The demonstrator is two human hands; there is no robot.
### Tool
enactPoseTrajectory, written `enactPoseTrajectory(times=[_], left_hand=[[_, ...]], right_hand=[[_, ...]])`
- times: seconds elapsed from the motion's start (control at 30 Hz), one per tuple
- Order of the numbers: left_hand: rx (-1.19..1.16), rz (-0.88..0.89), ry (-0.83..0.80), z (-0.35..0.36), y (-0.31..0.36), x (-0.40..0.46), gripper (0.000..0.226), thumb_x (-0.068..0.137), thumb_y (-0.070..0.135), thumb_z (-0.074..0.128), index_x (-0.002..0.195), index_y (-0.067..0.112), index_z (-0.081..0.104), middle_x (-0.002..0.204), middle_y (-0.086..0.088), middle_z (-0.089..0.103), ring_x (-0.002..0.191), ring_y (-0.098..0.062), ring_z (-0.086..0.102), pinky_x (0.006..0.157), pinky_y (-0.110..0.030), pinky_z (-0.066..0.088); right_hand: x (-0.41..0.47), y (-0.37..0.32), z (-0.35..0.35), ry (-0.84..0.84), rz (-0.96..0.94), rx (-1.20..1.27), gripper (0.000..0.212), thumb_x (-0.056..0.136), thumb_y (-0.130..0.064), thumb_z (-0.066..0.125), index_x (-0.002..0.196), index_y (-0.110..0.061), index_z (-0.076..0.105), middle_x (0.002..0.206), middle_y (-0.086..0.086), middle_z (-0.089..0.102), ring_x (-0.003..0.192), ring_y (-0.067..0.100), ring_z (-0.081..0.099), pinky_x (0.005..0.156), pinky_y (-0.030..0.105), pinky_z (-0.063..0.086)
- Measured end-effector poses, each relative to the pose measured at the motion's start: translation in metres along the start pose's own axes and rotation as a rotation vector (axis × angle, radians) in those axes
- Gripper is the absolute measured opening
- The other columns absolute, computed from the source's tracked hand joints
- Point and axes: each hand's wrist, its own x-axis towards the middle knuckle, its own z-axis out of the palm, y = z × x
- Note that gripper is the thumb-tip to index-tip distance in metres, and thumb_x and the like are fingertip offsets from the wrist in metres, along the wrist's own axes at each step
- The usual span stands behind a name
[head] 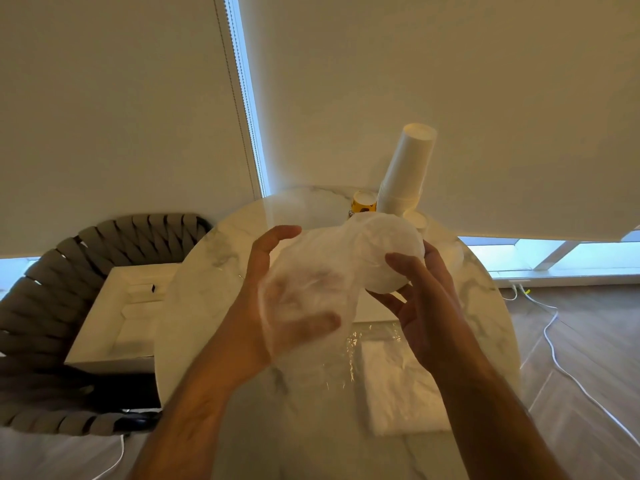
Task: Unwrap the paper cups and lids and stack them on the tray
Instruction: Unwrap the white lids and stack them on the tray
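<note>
Above the table (207, 285), between your two hands, the lids (388, 251) sit as a short white stack inside a clear wrap (311, 292). The stack's long axis runs from near-left to far-right, with the loose, emptied part of the wrap trailing toward you and the packed end pointing away, toward the cups (403, 171) standing upside down at the table's far edge.

Your right hand (426, 299) cups the packed end from below and behind, thumb over the top, so it grips the lids through the film. Your left hand (277, 292) lies under and inside the slack end, fingers loosely curled around the wrap (the film blurs them, so how firmly it pinches I cannot tell).

So the open mouth of the wrap seems to lie on your left hand's side and the lids on your right hand's side. The coming pull likely runs along that axis: film drawn toward you, stack held back. Another flat wrap (401, 386) lies on the table below.
</note>
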Motion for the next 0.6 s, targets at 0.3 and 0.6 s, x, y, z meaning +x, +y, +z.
enactPoseTrajectory(times=[0.3, 0.6], left_hand=[[0.179, 0.108, 0.517, -0.016, -0.015, 0.013, 0.033, 0.089, 0.021, 0.070, 0.092, 0.030, 0.039, 0.074, 0.016, 0.057, 0.061, 0.007, 0.053, 0.054, -0.011, 0.043], [0.486, -0.009, 0.264, -0.001, 0.001, -0.013, 0.036, 0.088, 0.015, 0.074, 0.055, 0.020, 0.060, 0.049, 0.003, 0.061, 0.045, 0.002, 0.056, 0.043, -0.008, 0.040]], right_hand=[[0.003, -0.002, -0.004, 0.000, 0.116, 0.242, 0.054, 0.076, -0.023, 0.071, 0.128, -0.018, 0.059, 0.125, 0.009, 0.066, 0.109, 0.031, 0.070, 0.080, 0.038, 0.059], [0.004, 0.000, 0.000, 0.024, 0.052, 0.209, 0.051, 0.077, -0.022, 0.076, 0.125, -0.025, 0.060, 0.125, 0.006, 0.067, 0.114, 0.034, 0.067, 0.083, 0.040, 0.060]])
